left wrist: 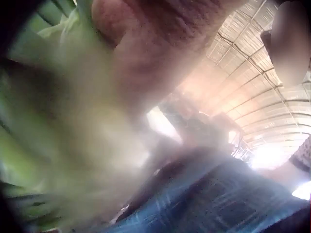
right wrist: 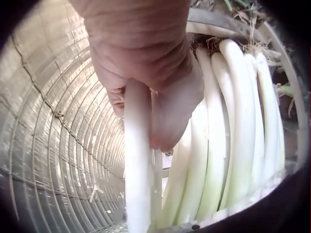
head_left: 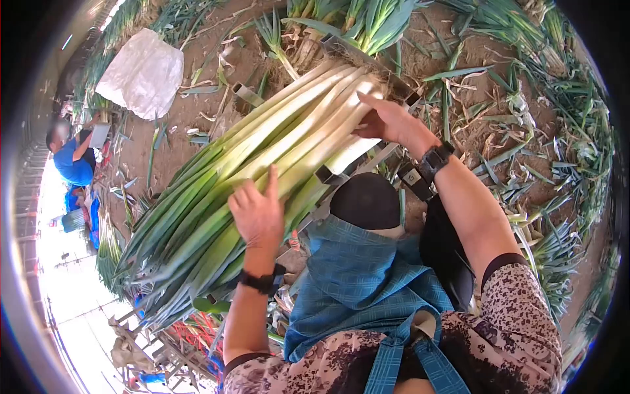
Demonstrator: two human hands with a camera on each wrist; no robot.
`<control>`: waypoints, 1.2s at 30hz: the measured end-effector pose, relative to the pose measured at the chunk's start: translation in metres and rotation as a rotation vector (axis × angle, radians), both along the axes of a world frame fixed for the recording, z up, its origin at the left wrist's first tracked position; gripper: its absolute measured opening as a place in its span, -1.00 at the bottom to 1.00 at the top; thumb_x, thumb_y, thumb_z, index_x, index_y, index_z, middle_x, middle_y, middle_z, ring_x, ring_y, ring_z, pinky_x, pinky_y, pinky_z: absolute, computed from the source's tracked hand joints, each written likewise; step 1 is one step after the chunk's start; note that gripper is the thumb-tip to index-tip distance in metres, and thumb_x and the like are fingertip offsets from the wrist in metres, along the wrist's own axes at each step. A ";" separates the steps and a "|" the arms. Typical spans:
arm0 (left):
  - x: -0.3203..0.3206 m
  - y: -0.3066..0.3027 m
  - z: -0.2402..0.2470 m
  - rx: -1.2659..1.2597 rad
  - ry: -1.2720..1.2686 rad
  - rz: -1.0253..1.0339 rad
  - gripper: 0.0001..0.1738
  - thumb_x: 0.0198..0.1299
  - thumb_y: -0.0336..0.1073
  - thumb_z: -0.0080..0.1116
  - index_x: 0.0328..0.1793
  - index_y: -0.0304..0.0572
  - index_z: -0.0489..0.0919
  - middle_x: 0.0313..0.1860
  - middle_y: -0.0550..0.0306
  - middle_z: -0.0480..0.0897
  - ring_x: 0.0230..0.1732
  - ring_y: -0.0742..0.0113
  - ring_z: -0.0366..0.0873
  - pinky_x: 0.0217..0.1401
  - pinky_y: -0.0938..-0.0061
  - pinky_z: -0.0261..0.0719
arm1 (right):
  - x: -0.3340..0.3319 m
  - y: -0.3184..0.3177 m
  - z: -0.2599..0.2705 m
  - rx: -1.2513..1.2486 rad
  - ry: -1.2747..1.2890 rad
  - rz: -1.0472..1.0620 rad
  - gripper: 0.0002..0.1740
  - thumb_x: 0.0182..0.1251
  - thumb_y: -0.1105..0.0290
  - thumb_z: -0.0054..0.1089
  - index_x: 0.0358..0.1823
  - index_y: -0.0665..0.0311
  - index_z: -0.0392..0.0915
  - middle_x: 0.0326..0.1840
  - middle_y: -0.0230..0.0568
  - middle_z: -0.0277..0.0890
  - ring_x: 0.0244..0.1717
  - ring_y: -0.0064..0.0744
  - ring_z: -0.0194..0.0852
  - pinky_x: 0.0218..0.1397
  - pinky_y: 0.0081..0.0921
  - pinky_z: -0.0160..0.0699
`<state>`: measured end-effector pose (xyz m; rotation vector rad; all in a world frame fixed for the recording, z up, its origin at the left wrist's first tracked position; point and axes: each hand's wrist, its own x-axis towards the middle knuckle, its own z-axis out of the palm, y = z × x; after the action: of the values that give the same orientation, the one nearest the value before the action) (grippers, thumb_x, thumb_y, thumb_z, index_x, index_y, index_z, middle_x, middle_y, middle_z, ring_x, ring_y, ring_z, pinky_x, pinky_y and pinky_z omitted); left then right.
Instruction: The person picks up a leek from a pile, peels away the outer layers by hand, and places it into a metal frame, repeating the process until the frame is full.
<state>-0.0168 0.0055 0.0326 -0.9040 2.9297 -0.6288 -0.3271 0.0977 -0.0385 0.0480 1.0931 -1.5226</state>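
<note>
A large bundle of leeks (head_left: 282,151) lies diagonally in a metal frame (head_left: 331,176), white ends and roots at the upper right, green leaves at the lower left. My left hand (head_left: 259,213) is over the middle of the bundle, index finger extended; the left wrist view shows it blurred beside green leaves (left wrist: 58,121). Near the root ends, my right hand (head_left: 392,125) is at the bundle's near edge. Seen from the right wrist, that hand (right wrist: 150,63) grips a white leek stalk (right wrist: 138,165) beside several other stalks (right wrist: 240,111).
A white plastic sack (head_left: 143,73) lies on the littered soil at the upper left. More leek piles (head_left: 558,98) lie along the right side and at the top (head_left: 377,23). A person in a blue shirt (head_left: 73,161) is at the far left.
</note>
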 end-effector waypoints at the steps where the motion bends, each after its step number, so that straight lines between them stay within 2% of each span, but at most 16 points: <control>1: -0.002 0.001 -0.010 -0.098 0.001 -0.035 -0.28 0.07 -0.02 0.30 0.43 0.29 0.41 -0.02 -0.07 0.44 -0.08 -0.01 0.38 0.00 0.17 0.33 | 0.001 0.002 -0.001 0.170 0.096 0.046 -0.54 0.29 0.06 0.29 -0.11 0.38 0.53 -0.30 -0.11 0.64 -0.32 -0.16 0.70 -0.29 -0.27 0.76; 4: 0.011 0.012 -0.024 -0.029 0.126 -0.106 -0.32 0.10 -0.02 0.28 0.41 0.26 0.43 -0.06 -0.05 0.43 -0.11 -0.01 0.36 0.00 0.13 0.32 | 0.005 0.009 -0.004 0.367 0.253 0.089 -0.53 0.25 0.07 0.31 -0.21 0.44 0.57 -0.39 -0.02 0.63 -0.34 -0.02 0.68 -0.25 -0.21 0.73; 6: 0.011 0.011 -0.026 0.034 0.169 -0.120 -0.35 0.11 0.00 0.26 0.39 0.25 0.45 -0.08 -0.04 0.44 -0.13 0.00 0.35 -0.03 0.12 0.30 | 0.011 0.014 -0.002 0.460 1.306 0.310 -0.57 0.20 0.15 0.32 -0.14 0.40 0.58 -0.42 0.10 0.61 -0.32 0.18 0.65 -0.16 -0.10 0.66; 8: 0.005 -0.004 -0.034 0.094 0.100 -0.101 -0.36 0.11 0.02 0.26 0.37 0.23 0.47 -0.06 -0.05 0.45 -0.12 0.02 0.36 -0.05 0.14 0.30 | 0.024 0.015 0.001 0.528 1.512 0.391 -0.59 0.16 0.21 0.32 -0.01 0.27 0.59 -0.23 0.14 0.58 -0.12 0.22 0.58 -0.01 -0.10 0.56; 10: 0.005 -0.005 -0.033 0.077 0.104 -0.112 -0.36 0.12 0.04 0.25 0.36 0.20 0.47 -0.05 -0.06 0.46 -0.13 0.05 0.35 -0.09 0.16 0.29 | 0.027 0.020 -0.007 0.139 2.004 0.264 -0.58 0.18 0.21 0.31 0.08 0.12 0.60 0.00 0.05 0.49 0.10 0.06 0.46 0.09 -0.15 0.52; 16: 0.032 0.011 0.017 0.044 0.146 -0.078 -0.39 0.06 -0.05 0.33 0.30 0.14 0.52 0.18 -0.02 0.45 0.16 -0.05 0.36 0.22 0.00 0.31 | 0.016 0.022 -0.002 0.200 1.929 0.367 -0.52 0.14 0.16 0.35 0.15 -0.15 0.59 0.06 -0.12 0.42 0.19 -0.04 0.34 0.20 -0.22 0.43; 20: 0.056 0.006 0.003 -0.013 0.158 -0.128 -0.42 0.01 -0.11 0.38 0.23 0.15 0.57 0.12 -0.03 0.49 0.11 -0.06 0.41 0.12 0.02 0.39 | 0.020 0.023 -0.005 0.250 1.973 0.457 -0.52 0.17 0.16 0.32 0.18 -0.13 0.58 0.20 -0.10 0.37 0.28 -0.01 0.28 0.23 -0.21 0.41; 22: 0.051 -0.005 -0.011 0.032 0.204 -0.148 -0.48 0.01 -0.14 0.37 0.18 0.15 0.60 0.03 -0.03 0.51 0.01 -0.06 0.45 0.01 0.03 0.43 | 0.025 0.024 -0.009 0.237 2.157 0.364 -0.50 0.20 0.18 0.30 0.22 -0.11 0.54 0.34 -0.04 0.27 0.41 0.05 0.16 0.25 -0.17 0.42; 24: 0.054 -0.015 -0.021 0.018 0.204 -0.186 -0.53 0.03 -0.17 0.35 0.14 0.15 0.62 -0.03 -0.02 0.51 -0.04 -0.06 0.45 -0.04 0.05 0.43 | 0.027 0.018 -0.013 0.346 2.021 0.528 -0.49 0.30 0.18 0.19 0.31 -0.15 0.46 0.54 -0.07 0.07 0.57 0.06 -0.10 0.33 -0.14 0.46; 26: 0.051 -0.021 -0.020 0.024 0.219 -0.205 -0.55 0.04 -0.19 0.34 0.12 0.15 0.63 -0.05 -0.04 0.51 -0.06 -0.07 0.45 -0.05 0.06 0.42 | 0.019 0.017 -0.012 0.300 1.970 0.561 -0.51 0.33 0.19 0.16 0.31 -0.17 0.46 0.57 -0.13 0.01 0.57 0.01 -0.09 0.33 -0.14 0.49; 28: 0.052 -0.015 -0.014 0.049 0.147 -0.167 -0.50 0.07 -0.11 0.32 0.20 0.16 0.58 0.00 -0.11 0.53 -0.03 -0.10 0.47 -0.05 0.04 0.43 | 0.004 0.022 -0.027 0.092 2.008 0.447 -0.50 0.25 0.16 0.26 0.25 -0.01 0.53 0.43 -0.06 0.25 0.36 0.03 0.28 0.26 -0.18 0.50; 29: 0.055 -0.015 -0.014 0.066 0.176 -0.237 -0.50 0.07 -0.11 0.32 0.20 0.16 0.58 0.00 -0.11 0.53 -0.03 -0.10 0.47 -0.05 0.04 0.43 | 0.005 0.030 0.001 0.099 1.412 0.549 -0.48 0.26 0.18 0.25 0.27 0.04 0.50 0.28 -0.01 0.42 0.10 -0.13 0.54 0.03 -0.23 0.64; 30: 0.062 -0.015 -0.017 -0.007 0.094 -0.155 -0.51 0.08 -0.13 0.31 0.20 0.16 0.60 0.04 -0.15 0.54 0.01 -0.12 0.47 -0.01 0.02 0.44 | 0.003 0.044 0.034 0.120 1.402 0.652 -0.44 0.26 0.17 0.25 0.28 0.15 0.47 0.08 -0.01 0.58 -0.09 -0.23 0.63 -0.18 -0.27 0.67; 31: 0.065 -0.020 -0.029 -0.063 0.024 -0.112 -0.53 0.10 -0.15 0.30 0.19 0.15 0.61 0.08 -0.19 0.56 0.06 -0.14 0.48 0.04 0.01 0.45 | 0.007 0.073 0.059 0.062 1.212 0.488 -0.37 0.22 0.08 0.26 0.27 0.24 0.46 -0.07 -0.02 0.64 -0.09 -0.19 0.63 -0.12 -0.24 0.63; 34: 0.059 -0.025 -0.026 -0.112 -0.019 -0.216 -0.52 0.15 -0.19 0.26 0.24 0.02 0.59 0.15 -0.22 0.54 0.03 -0.15 0.52 0.01 0.05 0.51 | 0.019 0.171 0.118 0.148 1.314 0.325 -0.32 0.17 -0.08 0.26 0.14 0.31 0.51 -0.07 0.14 0.61 -0.05 0.03 0.61 0.00 -0.13 0.55; 36: 0.047 -0.013 -0.016 -0.141 0.118 -0.378 -0.66 0.18 -0.34 0.24 0.09 -0.22 0.65 0.15 -0.23 0.57 0.03 -0.20 0.56 0.06 0.07 0.52 | 0.038 0.247 0.129 0.295 1.367 0.290 -0.20 0.13 -0.19 0.27 0.23 0.28 0.43 0.12 0.06 0.52 0.13 0.05 0.50 0.09 -0.10 0.50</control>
<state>0.0303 -0.0076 0.0162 -0.4022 3.2265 -0.8308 -0.2894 0.3446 0.0904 -1.0340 2.2410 -1.0018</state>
